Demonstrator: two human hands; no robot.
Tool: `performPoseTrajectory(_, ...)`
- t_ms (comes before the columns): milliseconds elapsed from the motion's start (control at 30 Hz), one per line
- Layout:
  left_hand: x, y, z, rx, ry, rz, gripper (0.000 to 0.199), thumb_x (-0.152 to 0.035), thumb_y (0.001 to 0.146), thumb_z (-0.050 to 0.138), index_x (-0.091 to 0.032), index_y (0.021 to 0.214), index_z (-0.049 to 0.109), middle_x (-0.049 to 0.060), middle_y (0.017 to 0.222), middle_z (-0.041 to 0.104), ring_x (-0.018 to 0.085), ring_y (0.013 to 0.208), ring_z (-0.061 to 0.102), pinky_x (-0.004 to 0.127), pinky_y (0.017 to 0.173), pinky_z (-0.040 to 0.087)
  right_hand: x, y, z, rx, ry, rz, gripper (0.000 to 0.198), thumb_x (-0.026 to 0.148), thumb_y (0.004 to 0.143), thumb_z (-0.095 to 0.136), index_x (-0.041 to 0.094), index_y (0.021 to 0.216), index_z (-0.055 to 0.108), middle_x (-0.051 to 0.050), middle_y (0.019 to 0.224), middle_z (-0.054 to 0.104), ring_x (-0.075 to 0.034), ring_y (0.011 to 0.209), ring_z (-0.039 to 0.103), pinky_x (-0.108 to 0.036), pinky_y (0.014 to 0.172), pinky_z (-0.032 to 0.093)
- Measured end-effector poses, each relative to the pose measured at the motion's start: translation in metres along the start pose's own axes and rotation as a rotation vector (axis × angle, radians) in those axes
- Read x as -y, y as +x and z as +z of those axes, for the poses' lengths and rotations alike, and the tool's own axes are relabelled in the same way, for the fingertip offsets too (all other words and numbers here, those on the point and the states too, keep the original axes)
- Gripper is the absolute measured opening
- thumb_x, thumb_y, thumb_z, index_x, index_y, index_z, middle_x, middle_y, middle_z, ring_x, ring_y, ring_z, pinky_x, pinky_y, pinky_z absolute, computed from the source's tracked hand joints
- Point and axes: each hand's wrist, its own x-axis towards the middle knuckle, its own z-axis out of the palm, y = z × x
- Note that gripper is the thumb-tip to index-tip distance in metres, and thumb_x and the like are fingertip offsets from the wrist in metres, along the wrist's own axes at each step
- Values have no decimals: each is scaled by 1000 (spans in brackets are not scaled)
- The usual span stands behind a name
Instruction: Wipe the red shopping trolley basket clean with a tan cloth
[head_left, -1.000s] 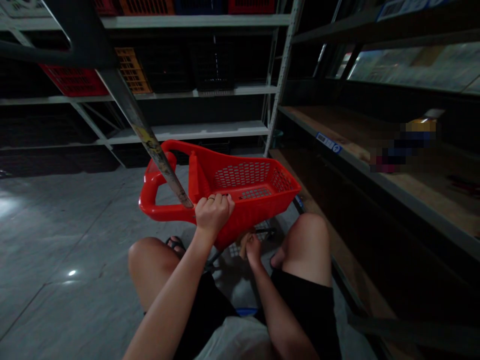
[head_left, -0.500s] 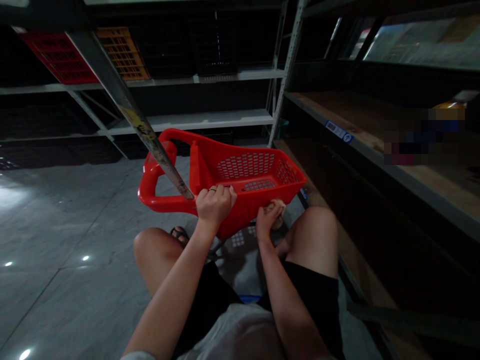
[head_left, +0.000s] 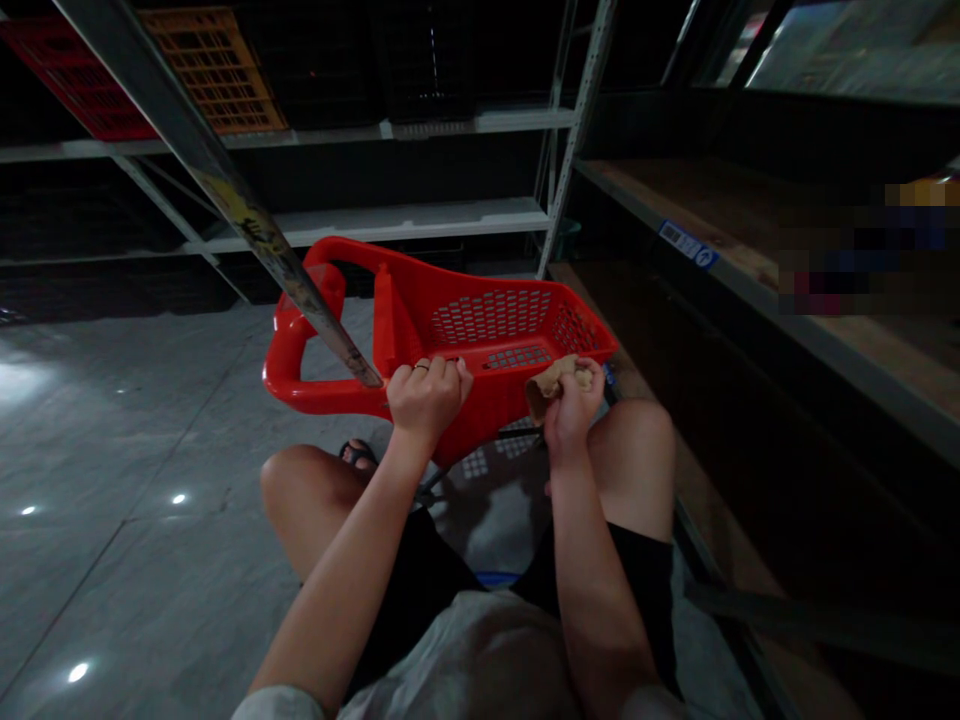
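Observation:
A red plastic shopping cart point(head_left: 480, 395) with slotted basket walls and a looped handle stands in front of my knees. My left hand point(head_left: 427, 398) is closed over the near rim of its basket, fingers curled to the inside. My right hand point(head_left: 577, 400) grips a crumpled tan cloth point(head_left: 551, 385) at the front near corner of the basket. The cloth hangs out on the left of the fist, by the outer wall; whether it touches the plastic I cannot tell. Part of the cart's underside is hidden by my arms.
A worn metal pole point(head_left: 247, 220) slants down to the cart's handle side. Behind stands a white metal rack point(head_left: 360, 220) with a red crate point(head_left: 82, 85) and a yellow crate point(head_left: 214, 70). A wooden shelf point(head_left: 675, 180) with a blue label point(head_left: 688, 245) runs along the right.
My right hand has moved up and to the right with the cloth, from low on the basket's side to near its rim. My left hand keeps its hold. The view has shifted slightly.

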Motion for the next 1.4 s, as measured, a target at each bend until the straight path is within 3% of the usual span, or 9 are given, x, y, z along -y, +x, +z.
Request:
performPoseTrajectory(133,-2,1,0,-17,10,2,47,-27,104,42,-19,64,65,7,61,66,21,61,60,40,61,23,-24,-34,-5,-7,-181,76,36,28,70,57,23,106,53,0,102,62,-13,91,61,-26,79,51)
performPoseTrajectory(300,-3,3,-8,36,-34,19,44,-26,104,43,-18,69,68,8,66,69,22,67,62,40,62,27,-56,-81,-13,128,-318,196,16,27,63,55,23,79,53,3,73,61,-16,72,59,-28,68,51)
performPoseTrajectory(400,9,-5,-25,15,-181,187,31,-25,103,49,-18,87,74,7,83,76,22,83,67,38,70,37,-46,-74,-13,121,-385,166,15,27,61,53,24,76,51,4,72,58,-15,71,56,-28,71,50)
performPoseTrajectory(500,36,-20,-47,-182,-274,285,24,-22,100,51,-24,110,73,4,103,77,20,97,68,36,87,44,-13,-48,-8,75,-443,95,26,28,61,55,22,86,57,0,84,63,-18,81,58,-31,80,50)
performPoseTrajectory(667,79,-21,-66,-540,-346,-230,25,-31,101,43,-21,109,65,9,100,69,25,98,64,41,92,47,29,-32,10,141,-623,-293,31,25,72,53,22,100,65,-8,106,66,-26,105,59,-42,101,47)
performPoseTrajectory(800,84,0,-67,-176,-307,-566,42,-47,99,44,-17,122,62,11,97,70,26,89,67,39,81,49,1,-71,20,460,-722,-357,28,17,74,50,22,96,66,-11,107,63,-29,112,57,-47,107,46)
performPoseTrajectory(933,79,11,-68,217,-48,-612,54,-61,98,43,-17,109,72,12,78,68,33,82,68,39,75,45,-48,-114,4,587,-755,-249,24,10,63,52,25,77,64,-6,84,63,-28,92,62,-45,93,52)
performPoseTrajectory(1100,80,7,-61,198,43,-580,60,-64,99,37,-16,99,72,15,76,70,32,78,69,37,71,43,-61,-125,-12,624,-740,-213,15,13,63,50,26,65,57,-1,67,58,-23,70,58,-37,74,52)
performPoseTrajectory(1400,64,9,-49,17,-21,-533,54,-64,97,42,-19,81,67,10,61,63,26,64,62,35,65,38,30,-83,41,352,-649,-504,20,19,80,53,24,94,67,-6,104,66,-24,110,56,-44,109,40)
